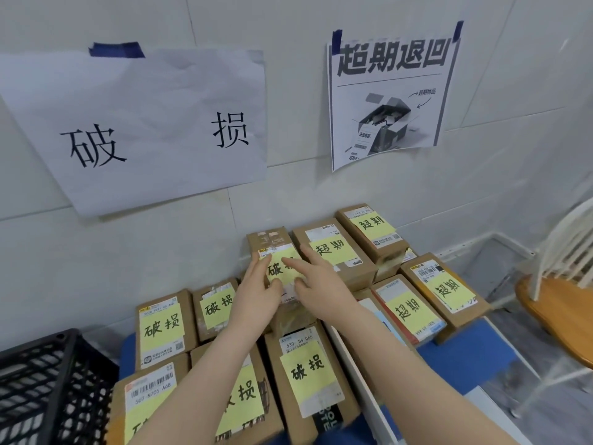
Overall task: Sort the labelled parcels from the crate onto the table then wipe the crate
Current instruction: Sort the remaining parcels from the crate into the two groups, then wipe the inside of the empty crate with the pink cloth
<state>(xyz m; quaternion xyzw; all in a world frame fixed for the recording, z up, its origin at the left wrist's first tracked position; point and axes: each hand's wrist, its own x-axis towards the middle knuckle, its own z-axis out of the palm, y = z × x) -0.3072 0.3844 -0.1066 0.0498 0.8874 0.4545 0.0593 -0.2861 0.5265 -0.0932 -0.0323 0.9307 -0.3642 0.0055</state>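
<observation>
Several brown cardboard parcels with yellow handwritten notes lie on the blue table (455, 354). My left hand (256, 292) and my right hand (316, 284) both rest on one parcel (272, 244) at the back of the left group, fingers spread over its yellow note and sides. Other parcels of the left group (162, 326) lie in front of it. The right group (407, 308) carries a different yellow note. The black plastic crate (41, 377) stands at the lower left; its inside is mostly out of view.
Two paper signs are taped to the white tiled wall: a handwritten one (144, 130) above the left group, a printed one (390, 91) above the right group. A wooden chair (558, 284) stands at the right.
</observation>
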